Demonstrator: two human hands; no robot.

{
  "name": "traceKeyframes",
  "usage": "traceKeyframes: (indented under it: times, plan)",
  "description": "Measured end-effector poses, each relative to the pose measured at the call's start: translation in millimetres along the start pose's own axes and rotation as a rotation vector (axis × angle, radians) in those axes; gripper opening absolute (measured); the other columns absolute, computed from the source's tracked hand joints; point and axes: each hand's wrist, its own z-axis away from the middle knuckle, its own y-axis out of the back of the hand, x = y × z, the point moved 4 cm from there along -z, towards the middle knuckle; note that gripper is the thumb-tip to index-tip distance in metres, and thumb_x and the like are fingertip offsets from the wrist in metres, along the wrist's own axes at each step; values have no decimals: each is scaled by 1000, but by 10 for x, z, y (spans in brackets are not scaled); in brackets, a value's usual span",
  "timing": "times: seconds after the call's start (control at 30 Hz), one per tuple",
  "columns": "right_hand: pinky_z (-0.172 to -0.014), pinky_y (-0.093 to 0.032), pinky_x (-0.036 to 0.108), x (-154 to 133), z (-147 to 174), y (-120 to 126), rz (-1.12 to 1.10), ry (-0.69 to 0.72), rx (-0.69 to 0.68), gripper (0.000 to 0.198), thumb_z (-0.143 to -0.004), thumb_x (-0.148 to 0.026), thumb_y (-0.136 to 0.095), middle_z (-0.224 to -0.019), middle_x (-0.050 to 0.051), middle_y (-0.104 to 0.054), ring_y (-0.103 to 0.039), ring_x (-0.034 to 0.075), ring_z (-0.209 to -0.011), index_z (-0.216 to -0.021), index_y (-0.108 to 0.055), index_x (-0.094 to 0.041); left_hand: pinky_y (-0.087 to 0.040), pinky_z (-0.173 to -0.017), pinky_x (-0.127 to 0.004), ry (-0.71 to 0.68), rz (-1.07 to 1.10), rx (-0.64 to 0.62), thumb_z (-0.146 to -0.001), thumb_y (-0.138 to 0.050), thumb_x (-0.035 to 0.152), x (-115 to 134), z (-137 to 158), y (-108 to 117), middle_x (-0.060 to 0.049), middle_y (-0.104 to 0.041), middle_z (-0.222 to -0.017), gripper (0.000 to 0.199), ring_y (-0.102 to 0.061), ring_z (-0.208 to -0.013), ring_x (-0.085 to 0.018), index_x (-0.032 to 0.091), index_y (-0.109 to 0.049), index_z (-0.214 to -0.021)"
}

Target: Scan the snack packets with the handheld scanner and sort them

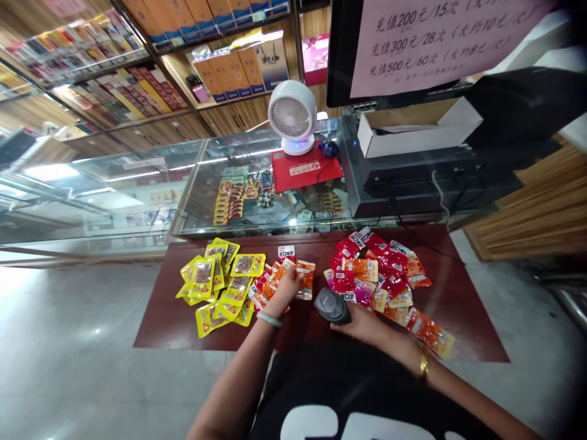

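My right hand (364, 324) is wrapped around a dark grey barcode scanner (332, 305), its head pointing left over the dark red table. My left hand (288, 286) has its fingers closed at the edge of an orange snack packet (306, 278); the fingertips are partly hidden. More orange and red packets lie under and left of that hand, such as a red one (287, 252). Further left is a loose pile of yellow snack packets (202, 275). Right of the scanner spreads a heap of red and orange snack packets (389, 263).
Behind the table (156, 311) stands a glass display counter (197, 211). On it are a white fan (293, 113), a red mat (298, 174) and a mouse (329, 148). A monitor (342, 55) and a white open box (413, 140) are at the right, with a cable (440, 189) hanging nearby.
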Motion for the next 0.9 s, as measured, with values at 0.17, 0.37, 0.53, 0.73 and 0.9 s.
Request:
traceKeyframes:
  times: [0.17,0.37,0.53,0.73,0.9]
  plan:
    - [-100,-49,47,32,92,33,27,-27,28,53,-68,-36,-80,-116,9,-74,-66,33,-111,-117,-67,-20,-49,-80,-34,93,-209,175,-85,-57,35,-262,40,594,-8,-68,-92,32,-64,-88,-22,17,-57,-111]
    - [-97,-50,47,151,164,65,46,-55,85,49,-69,-37,-80,-112,8,-75,-68,32,-107,-114,-69,-22,-35,-104,-47,-54,-627,547,-84,-59,37,62,109,763,-18,-56,-130,51,-48,-124,-33,14,-50,-129]
    - [-96,-51,46,185,209,161,60,-20,172,50,-70,-38,-79,-113,9,-75,-68,32,-107,-116,-68,-21,-40,-98,-37,-351,-550,78,-86,-59,34,522,51,-268,-10,-64,-112,32,-56,-109,-24,19,-60,-114]
    - [-90,-53,47,313,280,339,76,-119,348,44,-70,-36,-76,-106,11,-76,-69,33,-101,-109,-69,-18,-42,-92,-38,-222,-684,-108,-88,-55,30,664,34,-1101,-17,-61,-114,28,-56,-107,-27,15,-58,-111]
    - [-95,-50,49,329,296,415,70,-155,405,48,-71,-40,-75,-112,12,-75,-67,34,-109,-113,-68,-17,-42,-85,-34,-207,-535,-90,-87,-55,22,554,64,-1127,-14,-65,-103,19,-60,-98,-24,16,-52,-105]
